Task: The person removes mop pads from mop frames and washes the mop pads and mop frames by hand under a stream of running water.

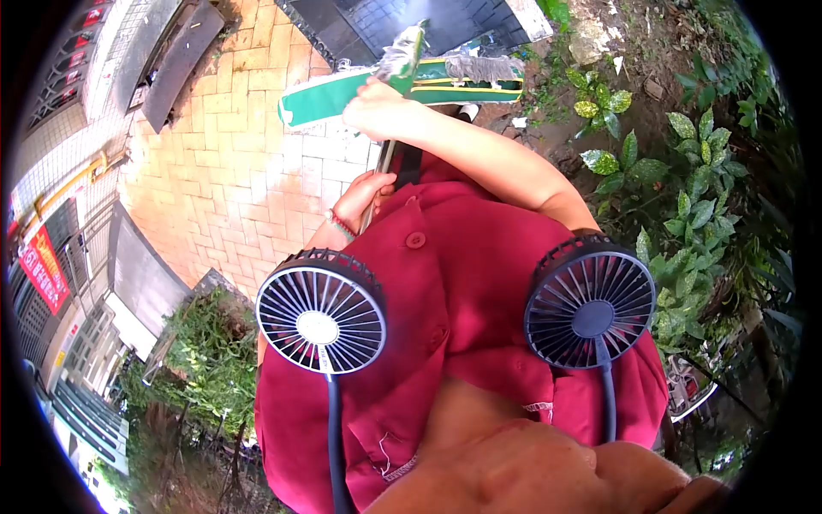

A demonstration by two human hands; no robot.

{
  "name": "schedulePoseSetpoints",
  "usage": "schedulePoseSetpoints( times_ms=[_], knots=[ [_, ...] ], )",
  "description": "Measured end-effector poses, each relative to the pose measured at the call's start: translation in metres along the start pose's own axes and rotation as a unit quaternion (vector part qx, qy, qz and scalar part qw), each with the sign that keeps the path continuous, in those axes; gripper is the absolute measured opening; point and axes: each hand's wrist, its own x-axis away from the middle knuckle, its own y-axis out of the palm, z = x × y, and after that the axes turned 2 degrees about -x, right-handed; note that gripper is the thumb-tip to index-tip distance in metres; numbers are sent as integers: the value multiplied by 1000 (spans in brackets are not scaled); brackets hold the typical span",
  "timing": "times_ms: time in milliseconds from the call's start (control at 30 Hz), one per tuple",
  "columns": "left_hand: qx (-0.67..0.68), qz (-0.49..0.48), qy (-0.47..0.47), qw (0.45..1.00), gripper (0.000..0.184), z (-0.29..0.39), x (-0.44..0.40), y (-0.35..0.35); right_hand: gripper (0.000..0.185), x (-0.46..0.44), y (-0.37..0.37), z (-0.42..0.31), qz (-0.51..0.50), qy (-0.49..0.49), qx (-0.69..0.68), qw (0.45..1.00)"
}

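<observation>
My right hand (377, 107) is closed on the green mop pad (321, 98), pinching it near the middle. Yellow stripes and grey fringe show on the pad, and one fringed end stands up past my fingers. My left hand (364, 199), with a beaded bracelet at the wrist, wraps round a thin pole (387, 157) close to my body. The pole runs up under the pad; how they join is hidden behind my right hand and forearm.
Beyond the pad lies a dark tiled basin or recess (394, 30). Brick paving (205, 163) spreads to the left, with a dark board (184, 64) at its edge. Leafy plants (698, 197) grow on the right. Two neck-fan heads (591, 319) hang before my chest.
</observation>
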Motion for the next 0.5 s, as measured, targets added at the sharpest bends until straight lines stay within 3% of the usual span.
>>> schedulePoseSetpoints(
  times_ms=[67, 133, 200, 233, 267, 333, 367, 500],
  knots=[
    [1, -9, -10, 1000, 19, 10, 17, 15, 3, -14, -22, -2, 5, -29, 0, 1000],
    [25, -39, 9, 999, 19, 7, 26, 17, 2, -22, -53, -6, -33, -73, -92, 993],
    [-35, 26, 40, 998, 15, 3, 31, 27, 2, -35, -39, -6, -54, -94, -105, 989],
    [-274, -52, 248, 928, 11, -2, 26, 20, 3, -38, -35, -11, -70, -86, -77, 991],
    [-442, -32, 469, 764, 9, -7, 21, 13, 4, -40, -31, -18, -87, -77, -46, 992],
    [-232, -19, 246, 941, 10, -9, 17, 9, 6, -36, -33, -24, -97, -73, -32, 992],
    [-114, -12, 122, 986, 11, -10, 17, 7, 6, -35, -31, -24, -97, -68, -29, 992],
    [104, -26, 16, 994, 13, 1, 24, 19, 6, -42, -50, -16, -133, -42, -40, 989]
  ],
)
